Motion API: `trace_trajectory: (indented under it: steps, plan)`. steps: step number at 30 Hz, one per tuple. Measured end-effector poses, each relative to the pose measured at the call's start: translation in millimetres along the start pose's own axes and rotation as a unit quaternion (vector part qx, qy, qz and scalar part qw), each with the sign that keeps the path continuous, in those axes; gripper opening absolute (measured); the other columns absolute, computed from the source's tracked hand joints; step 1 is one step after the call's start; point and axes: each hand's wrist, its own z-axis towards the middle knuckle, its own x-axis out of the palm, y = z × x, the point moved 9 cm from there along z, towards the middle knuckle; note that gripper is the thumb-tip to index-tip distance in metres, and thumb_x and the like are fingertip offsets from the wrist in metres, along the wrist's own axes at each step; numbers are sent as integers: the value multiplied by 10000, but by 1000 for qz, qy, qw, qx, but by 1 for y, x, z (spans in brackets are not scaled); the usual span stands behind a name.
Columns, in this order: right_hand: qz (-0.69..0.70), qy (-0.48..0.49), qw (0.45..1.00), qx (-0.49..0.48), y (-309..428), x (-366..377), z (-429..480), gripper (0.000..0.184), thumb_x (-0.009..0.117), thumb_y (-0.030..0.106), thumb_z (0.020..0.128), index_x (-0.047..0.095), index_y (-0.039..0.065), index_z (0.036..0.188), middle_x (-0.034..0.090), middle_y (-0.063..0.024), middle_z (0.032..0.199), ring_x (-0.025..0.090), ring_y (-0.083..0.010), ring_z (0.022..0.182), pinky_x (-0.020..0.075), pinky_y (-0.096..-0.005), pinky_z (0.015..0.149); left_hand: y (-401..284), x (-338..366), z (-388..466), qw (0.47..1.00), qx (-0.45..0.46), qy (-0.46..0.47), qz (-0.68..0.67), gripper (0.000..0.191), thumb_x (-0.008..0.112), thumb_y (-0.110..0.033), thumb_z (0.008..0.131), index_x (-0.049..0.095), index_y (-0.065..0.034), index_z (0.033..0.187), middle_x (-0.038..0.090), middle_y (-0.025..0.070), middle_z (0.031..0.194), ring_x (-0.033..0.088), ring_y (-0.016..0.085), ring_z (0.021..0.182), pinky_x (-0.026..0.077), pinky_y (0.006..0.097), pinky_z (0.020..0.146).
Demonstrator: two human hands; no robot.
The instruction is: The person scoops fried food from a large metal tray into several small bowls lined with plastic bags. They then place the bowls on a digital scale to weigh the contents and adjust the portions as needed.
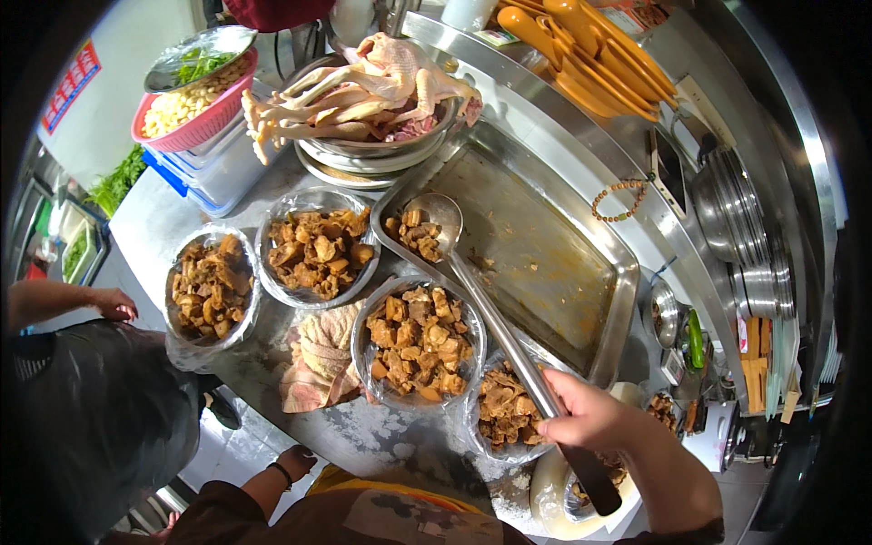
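My right hand point(579, 412) grips the long metal handle of a ladle point(492, 313). The ladle's bowl rests at the near left corner of a steel tray point(625, 286), with chunks of braised meat point(419, 235) in and beside it. Only a thin film of sauce and some scraps coat the rest of the tray. Beneath the handle is a plastic-lined bowl of meat point(507, 409). Similar lined bowls stand to the left: a middle one point(419, 344), an upper one point(319, 248) and a far-left one point(211, 286). My left hand point(298, 463), with a dark wristband, hangs by the table edge; its fingers are shadowed.
Raw poultry point(381, 88) overhangs a basin behind the tray. A pink basket point(197, 122) of peeled cloves sits on plastic boxes. A crumpled cloth point(327, 354) lies between bowls. Another person's hand point(114, 304) is at left. Orange utensils point(593, 58) and a bead bracelet point(618, 201) lie along the ledge.
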Motion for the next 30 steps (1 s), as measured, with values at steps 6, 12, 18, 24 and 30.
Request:
trace_trajectory:
  steps: [6,12,18,24,30]
  plan:
    - [217,77,973,-23,30,9,6,386,516,101,792,351,36,1135,505,-68,701,511,-149,538,440,-276,494,-22,-13,-33,996,-52,-10,-72,345,594,-271,771,559,15,962,620,165,838,631,221,651,500,318,644]
    - [459,108,878,-88,26,18,4,475,488,164,787,347,55,1227,489,-72,695,484,-157,477,404,-257,418,-24,0,-10,997,76,2,0,343,585,-252,774,546,20,980,622,150,907,624,212,654,500,311,636]
    - [485,110,852,-164,-5,23,20,535,527,201,781,329,58,1257,501,-66,691,489,-154,473,384,-246,405,-16,-12,-12,992,-5,-31,-126,334,572,-237,778,537,13,998,618,144,925,625,206,683,499,317,651]
    - [423,11,873,-240,-22,15,-7,626,522,164,754,259,19,1304,517,-85,697,503,-166,485,433,-266,446,-30,-30,-30,998,0,-44,-34,345,589,-263,770,535,1,985,623,135,867,626,204,690,497,314,662]
    - [476,-75,844,-235,-56,29,-71,693,639,191,697,303,4,1273,505,-96,620,496,-177,430,405,-260,373,-18,-22,3,995,96,-23,18,336,597,-267,775,528,-1,968,619,114,696,606,203,599,486,320,589]
